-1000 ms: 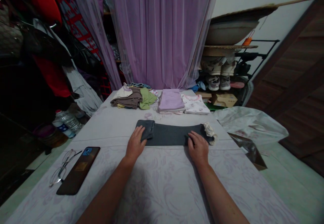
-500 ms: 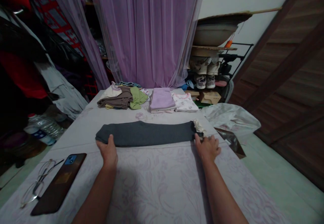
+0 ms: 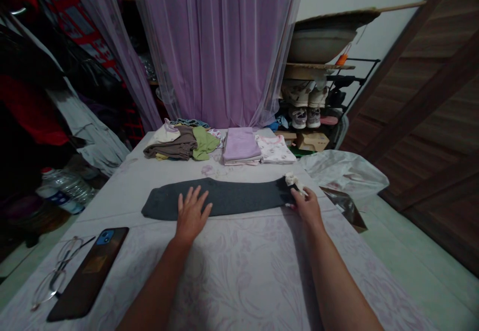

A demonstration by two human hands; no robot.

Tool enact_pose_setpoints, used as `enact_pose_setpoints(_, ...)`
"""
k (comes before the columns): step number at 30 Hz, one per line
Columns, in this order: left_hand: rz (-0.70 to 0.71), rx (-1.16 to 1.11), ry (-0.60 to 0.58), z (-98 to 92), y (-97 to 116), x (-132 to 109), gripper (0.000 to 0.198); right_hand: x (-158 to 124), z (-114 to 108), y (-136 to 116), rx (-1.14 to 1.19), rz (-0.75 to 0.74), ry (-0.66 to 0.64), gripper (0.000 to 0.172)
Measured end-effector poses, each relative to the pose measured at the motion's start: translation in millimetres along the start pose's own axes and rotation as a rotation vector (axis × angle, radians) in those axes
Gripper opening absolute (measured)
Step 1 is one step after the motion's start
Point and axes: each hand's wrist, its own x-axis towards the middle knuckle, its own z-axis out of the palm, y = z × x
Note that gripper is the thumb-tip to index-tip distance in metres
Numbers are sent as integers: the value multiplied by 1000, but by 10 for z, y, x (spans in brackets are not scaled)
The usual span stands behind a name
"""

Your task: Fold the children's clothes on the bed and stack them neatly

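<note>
Dark grey trousers (image 3: 239, 197), folded lengthwise into a long strip, lie across the bed. White ruffled trim (image 3: 293, 180) shows at their right end. My left hand (image 3: 191, 213) rests flat on the left half of the cloth, fingers spread. At the trimmed end, my right hand (image 3: 307, 207) has its thumb and fingers bent around the edge; part of the grip is hidden.
Beyond the trousers sit a heap of loose clothes (image 3: 175, 144), a folded purple stack (image 3: 242, 145) and a folded white printed garment (image 3: 276, 150). A phone (image 3: 90, 273) and eyeglasses (image 3: 56, 271) lie at front left. A plastic bag (image 3: 342, 171) stands off the right edge.
My left hand has moved right from the trousers' left end and now lies flat on them. My right hand has shifted slightly and its fingers have drawn in at the trimmed end.
</note>
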Motion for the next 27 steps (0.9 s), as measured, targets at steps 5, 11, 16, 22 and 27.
enact_pose_setpoints(5,17,-1,-90,106,7,-52,36,151,-44,-83,183,259,-95,47)
enact_pose_setpoints(11,24,8,-84,77,-1,-57,37,335,-68,-45,312,259,-38,27)
enact_pose_setpoints(16,21,-3,-75,100,-24,-52,37,254,-53,-61,421,237,-13,33)
enact_pose_setpoints(22,17,-13,-68,102,-20,-48,36,235,-107,-171,234,200,4,38)
enact_pose_setpoints(27,14,-28,-60,110,-21,-51,36,-4,191,-376,-124,-264,126,36)
